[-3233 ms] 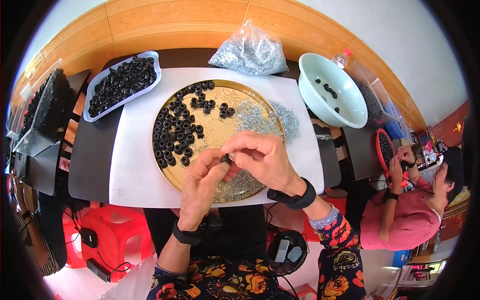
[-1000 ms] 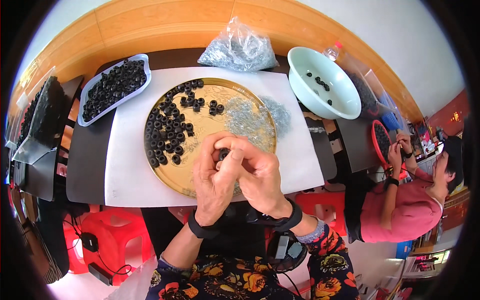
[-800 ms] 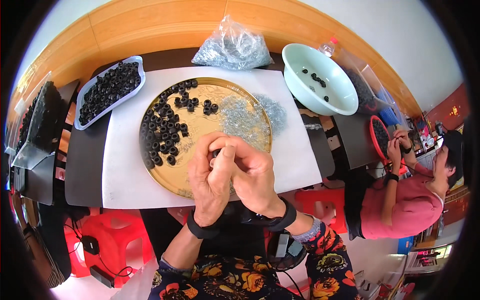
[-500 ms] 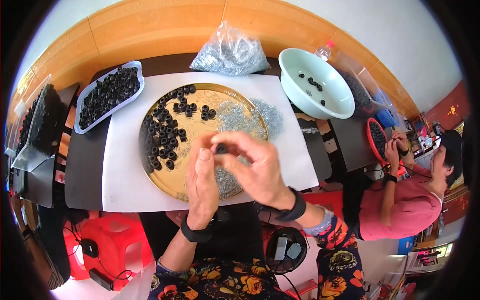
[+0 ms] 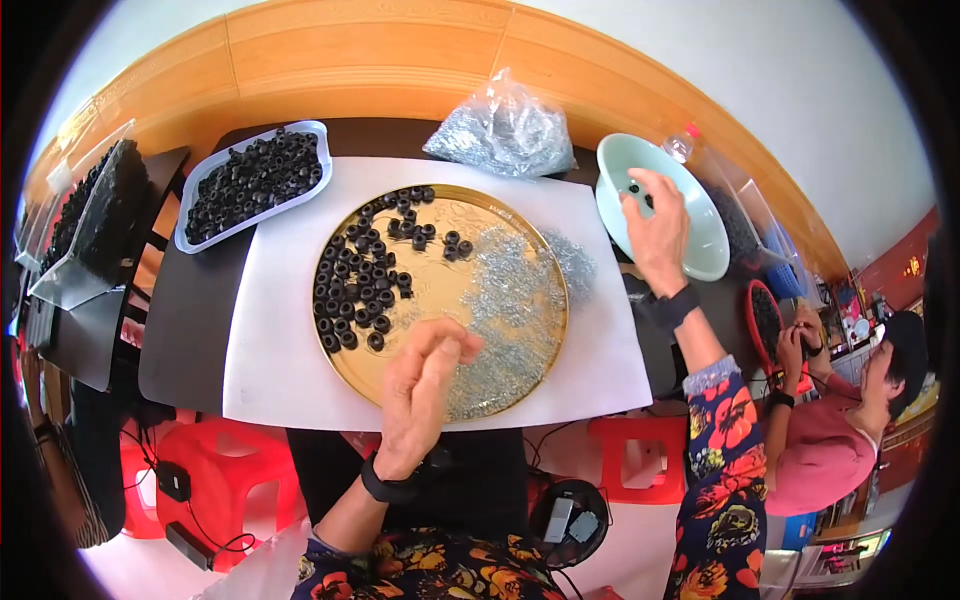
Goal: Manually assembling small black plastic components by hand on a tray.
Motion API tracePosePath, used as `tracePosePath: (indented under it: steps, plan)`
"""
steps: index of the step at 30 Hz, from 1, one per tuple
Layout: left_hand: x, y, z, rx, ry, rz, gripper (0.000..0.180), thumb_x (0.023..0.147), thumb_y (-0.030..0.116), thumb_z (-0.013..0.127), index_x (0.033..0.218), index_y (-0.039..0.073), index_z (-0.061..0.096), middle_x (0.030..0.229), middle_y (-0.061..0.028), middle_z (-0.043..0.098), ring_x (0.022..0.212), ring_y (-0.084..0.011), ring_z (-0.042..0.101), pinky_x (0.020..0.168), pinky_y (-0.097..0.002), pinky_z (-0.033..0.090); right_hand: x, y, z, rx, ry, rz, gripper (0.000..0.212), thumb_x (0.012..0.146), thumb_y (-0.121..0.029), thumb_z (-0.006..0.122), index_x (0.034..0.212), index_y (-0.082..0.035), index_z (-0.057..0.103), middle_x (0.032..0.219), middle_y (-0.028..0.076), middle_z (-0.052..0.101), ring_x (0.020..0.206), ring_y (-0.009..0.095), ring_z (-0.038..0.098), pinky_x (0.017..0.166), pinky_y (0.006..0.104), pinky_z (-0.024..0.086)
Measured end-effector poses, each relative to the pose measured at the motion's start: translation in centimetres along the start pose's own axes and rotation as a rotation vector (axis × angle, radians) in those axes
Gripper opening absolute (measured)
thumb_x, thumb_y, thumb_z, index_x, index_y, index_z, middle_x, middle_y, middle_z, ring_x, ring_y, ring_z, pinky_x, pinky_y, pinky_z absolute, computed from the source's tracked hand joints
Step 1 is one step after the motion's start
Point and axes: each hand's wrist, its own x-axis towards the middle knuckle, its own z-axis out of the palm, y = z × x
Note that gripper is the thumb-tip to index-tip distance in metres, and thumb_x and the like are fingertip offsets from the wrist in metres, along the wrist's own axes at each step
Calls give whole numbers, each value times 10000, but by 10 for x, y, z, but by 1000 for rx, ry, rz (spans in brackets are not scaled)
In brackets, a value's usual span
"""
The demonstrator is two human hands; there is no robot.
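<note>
My left hand (image 5: 422, 390) hovers over the near edge of a round gold tray (image 5: 437, 300), thumb pressed to curled fingers; whatever they may hold is hidden. My right hand (image 5: 660, 232) reaches over a pale green bowl (image 5: 712, 240), thumb and fingers apart. A few black pieces show inside the bowl between those fingers. On the tray's left lie many small round black pieces with holes (image 5: 352, 285), like knobs or caps. A heap of tiny silver metal parts (image 5: 505, 300) covers its right side and spills past the rim onto a white sheet (image 5: 270, 350).
A pale blue tray (image 5: 325, 165) full of black pieces stands back left, with a clear bin (image 5: 85, 280) beyond it. At the back sits a plastic bag of silver parts (image 5: 505, 130). A co-worker in pink (image 5: 825, 420) handles pieces over a red basin (image 5: 757, 345) on the right.
My right hand has left my left hand and swung right and away to the green bowl, its fingers now apart. My left hand stays over the tray. The view has shifted slightly.
</note>
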Motion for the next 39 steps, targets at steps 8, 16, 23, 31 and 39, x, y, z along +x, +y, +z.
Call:
tracePosePath:
  steps: [8,16,23,31,39]
  plan:
    - [0,4,-17,99,-10,15,169,960,32,422,972,-9,586,909,-79,660,805,-105,561,734,-260,458,-1,-134,56,826,-583,-156,164,843,-62,575,969,-29,675,905,148,673,809,297,646,760,387,510]
    - [3,9,-28,107,-65,-124,129,949,69,473,1002,18,578,901,-65,658,850,-94,576,746,-233,444,-20,-203,75,883,-815,-646,255,762,-193,719,988,-81,682,1008,96,646,900,287,595,882,391,447]
    - [7,0,-22,107,-118,-26,127,947,67,485,974,-21,572,830,-45,624,703,-76,520,630,-240,434,-12,-150,46,820,-793,-277,144,820,-126,671,921,-27,699,861,105,698,753,226,649,708,324,515]
    - [6,3,-21,135,-127,-190,150,940,76,481,940,-9,604,908,-56,661,866,-99,584,779,-240,452,-28,-124,32,858,-823,-26,117,827,-65,663,918,-2,700,789,87,685,668,129,630,620,260,497]
    - [5,1,-17,72,-16,-89,139,975,89,492,1033,0,582,911,-42,651,787,-60,535,664,-208,430,-45,-142,22,495,-781,-442,233,738,-173,681,954,-86,692,796,73,610,803,251,588,780,407,391]
